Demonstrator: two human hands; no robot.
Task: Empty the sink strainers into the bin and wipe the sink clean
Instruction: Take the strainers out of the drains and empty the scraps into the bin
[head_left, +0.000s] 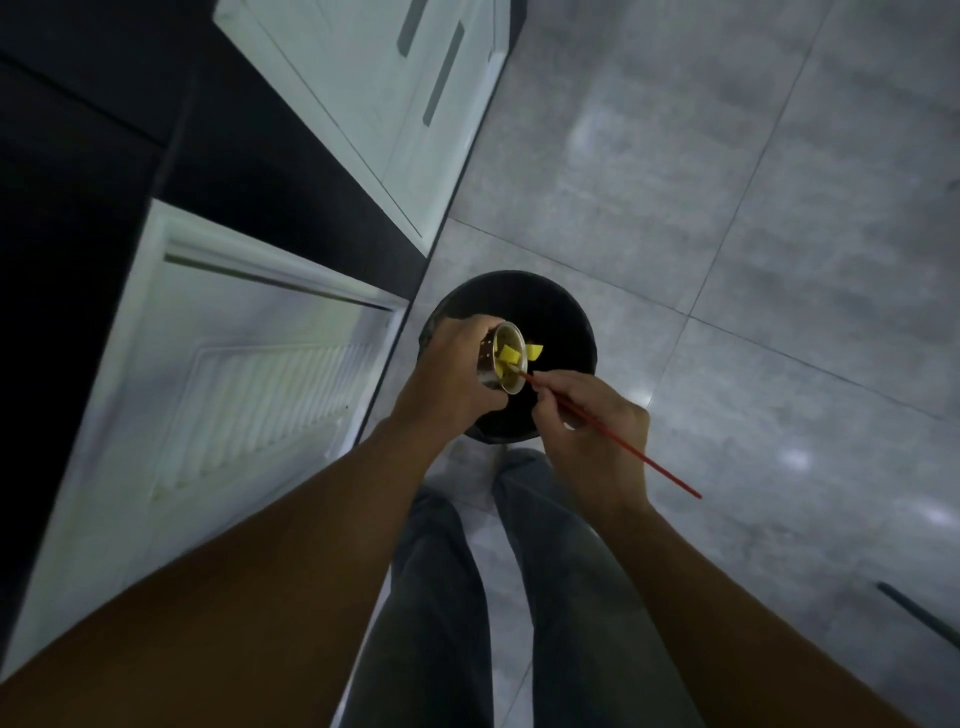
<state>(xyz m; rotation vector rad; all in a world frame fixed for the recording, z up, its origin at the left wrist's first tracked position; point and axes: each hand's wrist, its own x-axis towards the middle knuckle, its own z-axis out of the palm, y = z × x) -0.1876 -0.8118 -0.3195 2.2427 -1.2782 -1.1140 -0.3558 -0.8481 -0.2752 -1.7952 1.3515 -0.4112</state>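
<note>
My left hand (451, 373) grips a metal sink strainer (500, 364), tilted on its side over a round black bin (561, 317) on the floor. Yellow scraps (510, 355) sit in the strainer's mouth, and one yellow piece (535, 351) hangs just outside its rim above the bin. My right hand (587, 422) pinches a thin red stick (613, 437) whose tip reaches into the strainer among the scraps. The sink is out of view.
White cabinet doors (249, 395) under a dark counter (78, 156) run along the left, close to the bin. Grey floor tiles (753, 234) spread to the right. My legs in grey trousers (519, 597) stand just behind the bin. A dark bar (919, 613) lies at the lower right.
</note>
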